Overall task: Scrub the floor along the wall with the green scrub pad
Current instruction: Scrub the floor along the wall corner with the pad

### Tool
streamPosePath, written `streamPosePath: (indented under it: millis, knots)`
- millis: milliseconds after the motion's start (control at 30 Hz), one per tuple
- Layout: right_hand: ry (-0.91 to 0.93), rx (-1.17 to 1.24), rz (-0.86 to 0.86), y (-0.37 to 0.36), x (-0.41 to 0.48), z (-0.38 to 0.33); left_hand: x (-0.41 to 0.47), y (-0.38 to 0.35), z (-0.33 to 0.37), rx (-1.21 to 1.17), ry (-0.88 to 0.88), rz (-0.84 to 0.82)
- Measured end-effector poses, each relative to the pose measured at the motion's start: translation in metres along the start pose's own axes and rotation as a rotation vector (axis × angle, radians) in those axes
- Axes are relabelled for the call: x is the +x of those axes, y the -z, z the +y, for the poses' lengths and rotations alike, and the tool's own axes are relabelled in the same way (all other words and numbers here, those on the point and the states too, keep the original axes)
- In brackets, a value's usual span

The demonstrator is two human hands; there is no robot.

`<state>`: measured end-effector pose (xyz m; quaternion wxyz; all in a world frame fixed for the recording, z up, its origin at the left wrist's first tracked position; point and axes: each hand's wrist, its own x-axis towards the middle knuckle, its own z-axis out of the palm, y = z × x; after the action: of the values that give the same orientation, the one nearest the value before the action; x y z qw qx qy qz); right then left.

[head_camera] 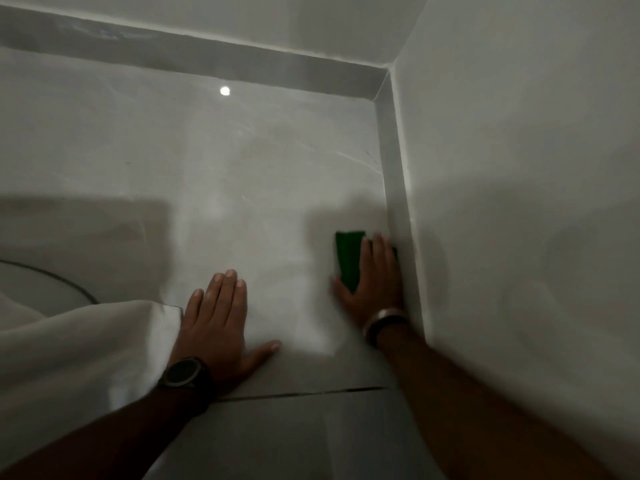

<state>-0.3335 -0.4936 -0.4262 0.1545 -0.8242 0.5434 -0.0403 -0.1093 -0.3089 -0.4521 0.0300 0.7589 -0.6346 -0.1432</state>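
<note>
Green scrub pad (349, 259) lies flat on the floor (242, 168) at its right edge, just beside the skirting (391, 168) of the right wall (519, 168) — its long axis running along that wall toward the far corner. Right hand (372, 282) presses on it, fingers together; left hand (216, 323) rests spread flat on the floor. Scrubbing looks under way — the stretch up to the corner seems left.

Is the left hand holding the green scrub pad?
No, the left hand lies flat and empty on the floor, while the right hand presses the pad beside the wall.
</note>
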Motion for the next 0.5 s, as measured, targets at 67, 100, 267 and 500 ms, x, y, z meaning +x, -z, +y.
streamPosePath:
  millis: [67,100,267,500]
  knots:
    - [0.016,-0.029,-0.032,0.008,0.052,-0.002,-0.001,0.000,-0.001,0.001,-0.009,0.008]
    - [0.035,-0.057,-0.039,0.010,0.073,-0.001,-0.002,0.000,0.000,0.001,-0.015,0.011]
    - [0.105,-0.154,-0.015,0.009,0.129,0.002,-0.003,-0.001,-0.001,0.000,-0.025,0.038]
    - [0.086,-0.137,0.007,0.011,0.094,-0.001,-0.002,0.000,-0.001,0.014,-0.032,0.048]
